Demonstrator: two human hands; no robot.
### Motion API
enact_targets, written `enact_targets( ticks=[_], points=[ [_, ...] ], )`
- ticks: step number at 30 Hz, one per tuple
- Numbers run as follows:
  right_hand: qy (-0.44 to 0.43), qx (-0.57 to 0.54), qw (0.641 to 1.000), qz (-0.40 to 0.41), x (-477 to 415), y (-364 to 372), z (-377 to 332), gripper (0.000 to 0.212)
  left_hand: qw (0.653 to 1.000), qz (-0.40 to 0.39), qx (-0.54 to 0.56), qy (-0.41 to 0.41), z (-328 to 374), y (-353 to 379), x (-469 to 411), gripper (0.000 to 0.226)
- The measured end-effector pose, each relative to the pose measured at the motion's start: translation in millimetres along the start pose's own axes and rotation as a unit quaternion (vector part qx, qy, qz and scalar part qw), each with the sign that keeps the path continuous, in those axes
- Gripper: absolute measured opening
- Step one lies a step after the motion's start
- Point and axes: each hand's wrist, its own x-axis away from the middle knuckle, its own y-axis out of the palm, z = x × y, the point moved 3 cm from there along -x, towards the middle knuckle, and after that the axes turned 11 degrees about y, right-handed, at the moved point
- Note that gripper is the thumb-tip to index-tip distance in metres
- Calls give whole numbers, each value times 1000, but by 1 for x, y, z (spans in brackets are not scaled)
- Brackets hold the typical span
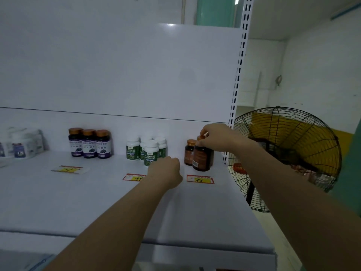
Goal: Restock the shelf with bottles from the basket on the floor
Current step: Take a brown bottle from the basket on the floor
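The white metal shelf (97, 202) runs deep from its front lip to the plain back panel (117, 75), and most of its smooth painted deck lies bare in front of the stock, which all stands near the back. On the right the shelf ends at a perforated upright (237, 85), and just beyond it stands a floor fan (283, 149) with a black wire cage and yellow blades. The right hand (216, 137) reaches over that end, its fingers (205, 136) pinched from above round the copper-coloured cap of the front brown bottle (202, 159), a dark, glossy round bottle with a barcode label, standing upright on the shelf. A second brown bottle (189, 153) stands touching or just behind it to the left. The left hand (166, 170) lies low on the shelf between the two groups, knuckles toward me, fingers curled under and hidden; it sits right by the base of the front white bottle (150, 152), and I cannot tell whether it grips anything. That bottle, white-capped with a green label, heads a tight cluster of the same kind. Further left are three purple-labelled bottles (88, 143) with copper caps, then blurred white bottles (21, 145). Flat price tags (200, 179) lie on the deck before the groups.
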Motion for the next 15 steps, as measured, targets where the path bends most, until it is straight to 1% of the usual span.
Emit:
enact_targets(
  ticks=[3,7,10,15],
  points=[
    [-33,10,999,0,-3,2,-26,40,1000,0,1,-23,-19,-3,12,30],
    [-84,-7,996,-11,-2,12,-86,36,998,-11,-1,-68,-59,-12,44,29],
    [-129,-18,991,-22,4,29,-145,35,994,-16,-17,-109,-101,-22,78,32],
    [-216,-46,974,-40,27,57,-258,38,980,-15,-24,-199,-192,-42,154,31]
  ],
)
